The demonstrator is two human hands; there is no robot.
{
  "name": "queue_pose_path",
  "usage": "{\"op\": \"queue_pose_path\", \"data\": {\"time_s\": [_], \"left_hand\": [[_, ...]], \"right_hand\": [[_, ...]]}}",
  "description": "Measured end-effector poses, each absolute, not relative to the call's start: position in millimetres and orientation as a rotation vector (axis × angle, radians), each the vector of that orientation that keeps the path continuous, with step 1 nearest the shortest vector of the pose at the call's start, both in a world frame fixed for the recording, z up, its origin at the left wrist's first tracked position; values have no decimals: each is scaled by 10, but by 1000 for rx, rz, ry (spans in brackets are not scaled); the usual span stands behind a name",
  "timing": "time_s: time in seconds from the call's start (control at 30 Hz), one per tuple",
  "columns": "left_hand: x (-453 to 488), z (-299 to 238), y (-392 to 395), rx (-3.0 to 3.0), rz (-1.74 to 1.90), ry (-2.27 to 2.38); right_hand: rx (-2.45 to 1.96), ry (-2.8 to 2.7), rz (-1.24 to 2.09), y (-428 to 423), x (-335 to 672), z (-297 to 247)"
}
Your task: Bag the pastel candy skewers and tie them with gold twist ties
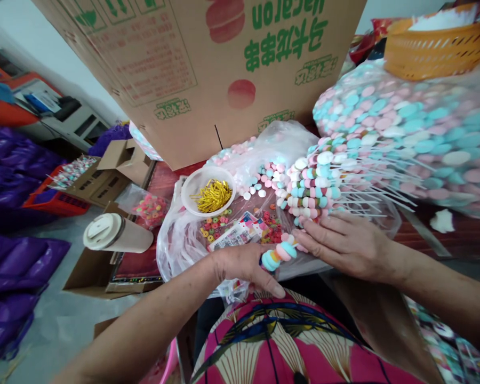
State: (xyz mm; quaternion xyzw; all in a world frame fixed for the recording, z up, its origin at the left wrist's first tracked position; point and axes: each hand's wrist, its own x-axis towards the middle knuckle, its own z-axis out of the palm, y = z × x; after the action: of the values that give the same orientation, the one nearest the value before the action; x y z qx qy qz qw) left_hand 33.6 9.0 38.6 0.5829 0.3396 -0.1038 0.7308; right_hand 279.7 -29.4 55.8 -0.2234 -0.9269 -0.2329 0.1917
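A short skewer of pastel candies [280, 255], blue, pink and yellow, lies between my two hands. My left hand [248, 265] is closed around its near left end, with the thumb stretched below; its other fingers are mostly hidden. Stretched out flat, the fingers of my right hand [354, 242] touch the pink end of that skewer; the thumb is out of sight. Just beyond the right hand, a stack of candy skewers [310, 194] lies with white sticks [378, 184] pointing right. Loose ring candies [216, 226] and a printed packet [240, 232] sit on clear plastic left of it.
A white bowl [188, 192] holds gold twist ties [212, 196]. Behind stands a large cardboard box [176, 106]. A big bag of pastel candies [436, 128] bulges at right beneath an orange basket [436, 50]. A lidded cup [132, 234] is at left, near a candy bag [150, 208].
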Motion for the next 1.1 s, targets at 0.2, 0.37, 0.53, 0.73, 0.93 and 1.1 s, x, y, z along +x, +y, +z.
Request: {"op": "queue_pose_path", "data": {"time_s": [0.2,0.37,0.53,0.73,0.93,1.1], "left_hand": [[408,327,103,1787,-279,899],[523,350,154,2035,-380,915],[177,551,442,1870,-380,798],[20,560,407,1485,-591,806],[106,520,281,1892,-537,935],[166,493,155,2155,-527,1120]], "right_hand": [[-711,-2663,-268,-422,2636,188],[-1028,-2621,141,-454,2596,-81],[-1021,-2407,141,-479,2683,-135],[-932,-2409,2,-462,2651,-101],[-1114,-2635,262,-434,2589,107],[-1202,-2752,443,-384,2594,316]]}}
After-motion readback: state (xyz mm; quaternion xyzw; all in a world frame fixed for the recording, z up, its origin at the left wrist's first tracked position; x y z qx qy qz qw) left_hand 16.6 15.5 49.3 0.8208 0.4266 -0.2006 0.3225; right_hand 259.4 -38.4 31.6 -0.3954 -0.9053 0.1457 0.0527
